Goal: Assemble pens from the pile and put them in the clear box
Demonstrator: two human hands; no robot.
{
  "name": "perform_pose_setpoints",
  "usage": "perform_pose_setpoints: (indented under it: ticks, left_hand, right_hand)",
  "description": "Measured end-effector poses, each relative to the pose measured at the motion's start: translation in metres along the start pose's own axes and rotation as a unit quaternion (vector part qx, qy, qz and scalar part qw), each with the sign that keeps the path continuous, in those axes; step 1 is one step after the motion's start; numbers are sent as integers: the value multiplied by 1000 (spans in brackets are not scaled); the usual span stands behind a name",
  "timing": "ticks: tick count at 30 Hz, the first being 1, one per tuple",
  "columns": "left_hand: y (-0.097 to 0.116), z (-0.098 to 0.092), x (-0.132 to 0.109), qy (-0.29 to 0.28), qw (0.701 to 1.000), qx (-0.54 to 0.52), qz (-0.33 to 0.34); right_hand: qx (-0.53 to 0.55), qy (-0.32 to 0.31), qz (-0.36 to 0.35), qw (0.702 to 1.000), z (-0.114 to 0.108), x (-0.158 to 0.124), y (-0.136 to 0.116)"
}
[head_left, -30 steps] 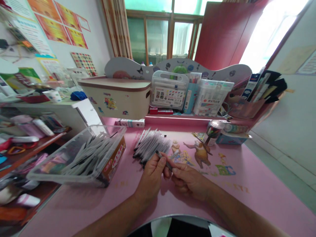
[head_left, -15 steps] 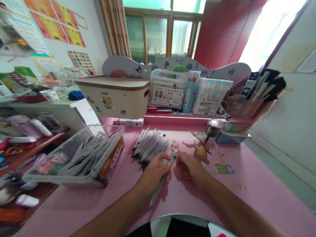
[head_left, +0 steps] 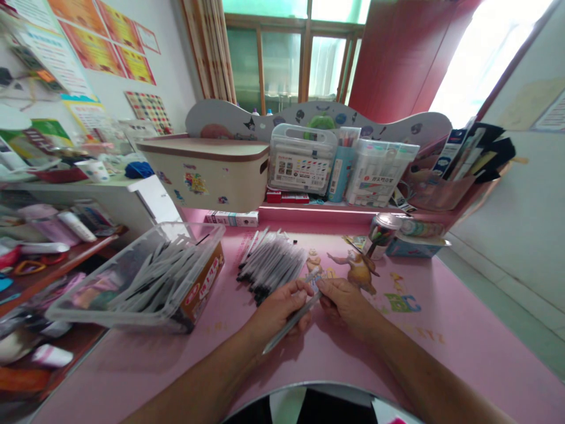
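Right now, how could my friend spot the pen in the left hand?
On the pink desk, find the heap of pens. Nearer the camera, the left hand is beside the right hand. The pen is the slim, see-through stick slanting from the left hand toward the camera, held rather than lying heaped.

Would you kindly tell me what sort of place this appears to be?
Probably a study corner, perhaps a child's, judging by the pink desk with its printed cartoon bear, the pile of pens and the clear marker case.
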State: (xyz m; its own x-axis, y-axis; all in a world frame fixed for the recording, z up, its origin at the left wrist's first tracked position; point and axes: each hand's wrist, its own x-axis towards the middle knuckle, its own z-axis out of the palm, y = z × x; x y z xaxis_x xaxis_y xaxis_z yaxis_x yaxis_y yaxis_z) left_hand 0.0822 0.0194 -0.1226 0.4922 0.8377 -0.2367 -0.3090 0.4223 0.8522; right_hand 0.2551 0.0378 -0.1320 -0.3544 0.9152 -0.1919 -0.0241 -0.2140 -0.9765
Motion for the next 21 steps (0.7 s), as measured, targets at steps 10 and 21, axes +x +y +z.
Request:
perform_pose_setpoints:
  ticks: [10,21]
  left_hand:
    - [1,7,-8,138,969,100,180]
    - [3,1,-1,206,967,-10,150]
  right_hand:
    - [139,61,93,984,1,4,-6]
    - [66,48,8,997,3,2,-1]
